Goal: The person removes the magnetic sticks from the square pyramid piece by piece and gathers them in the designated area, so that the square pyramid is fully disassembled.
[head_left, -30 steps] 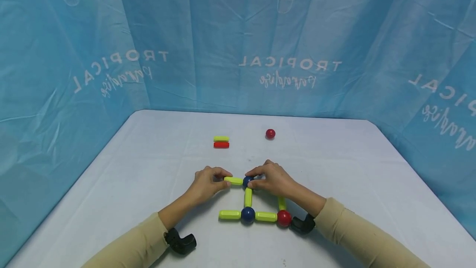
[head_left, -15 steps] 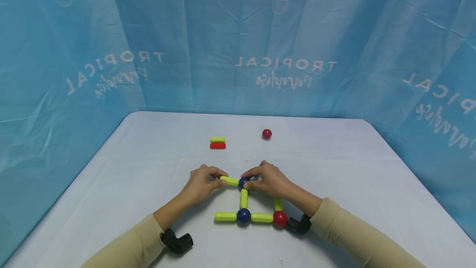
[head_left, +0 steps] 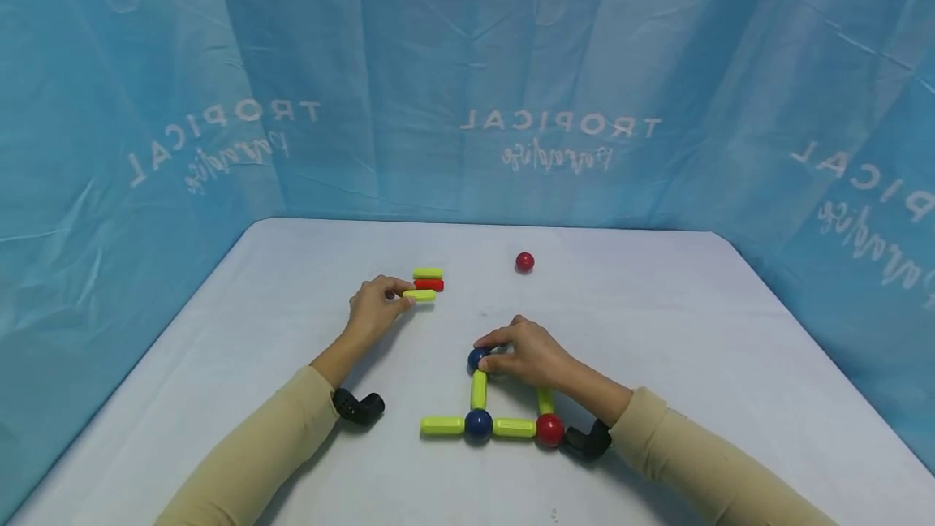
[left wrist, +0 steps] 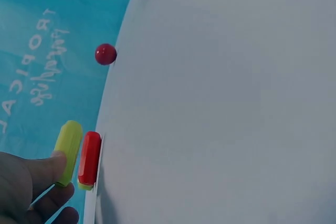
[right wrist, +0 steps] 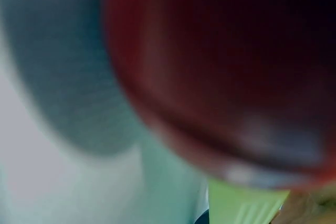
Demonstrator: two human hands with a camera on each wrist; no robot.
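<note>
My left hand [head_left: 398,294] pinches one end of a yellow-green rod [head_left: 421,295] [left wrist: 68,148], which lies against a red rod [head_left: 428,285] [left wrist: 90,157]. Behind that sits another yellow-green rod [head_left: 428,273]. My right hand [head_left: 485,352] grips a blue ball [head_left: 476,359] at the top of a flat figure. From that ball an upright yellow-green rod [head_left: 478,390] runs down to a second blue ball [head_left: 478,424]. Yellow-green rods [head_left: 514,427] lie on both sides of this ball, and a red ball [head_left: 549,429] closes the corner. The right wrist view is a blur of that red ball [right wrist: 220,66].
A loose red ball [head_left: 524,261] [left wrist: 105,54] lies at the back of the white table [head_left: 657,315]. Blue printed curtain [head_left: 467,79] closes the table in on three sides. A black camera mount [head_left: 358,407] hangs under each wrist.
My left hand pulled the yellow-green rod off the upper blue ball and carried it back and left, up against the red rod. The right hand stayed on the blue ball.
</note>
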